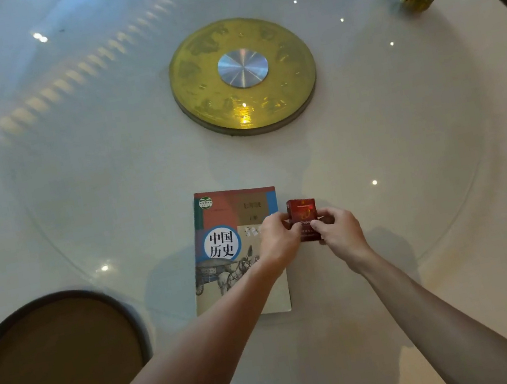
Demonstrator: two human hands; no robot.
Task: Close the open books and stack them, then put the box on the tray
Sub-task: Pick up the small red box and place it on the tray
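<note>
Bare forearms come in from below, and both hands are on the small red cardboard box [303,218]: left hand [279,239] pinching its left edge, right hand [340,230] its right. It stands long axis pointing away, just off the closed history textbook's [222,254] right edge. The dark oval tray [124,312] lies well to the left (the left hand's side), so the carry goes leftward over the book, across the glossy white round table [407,148].

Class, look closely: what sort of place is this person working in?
Probably a dining room, at home or in a restaurant: a large round white table with a glass turntable on a gold hub, and a brown tray.
</note>
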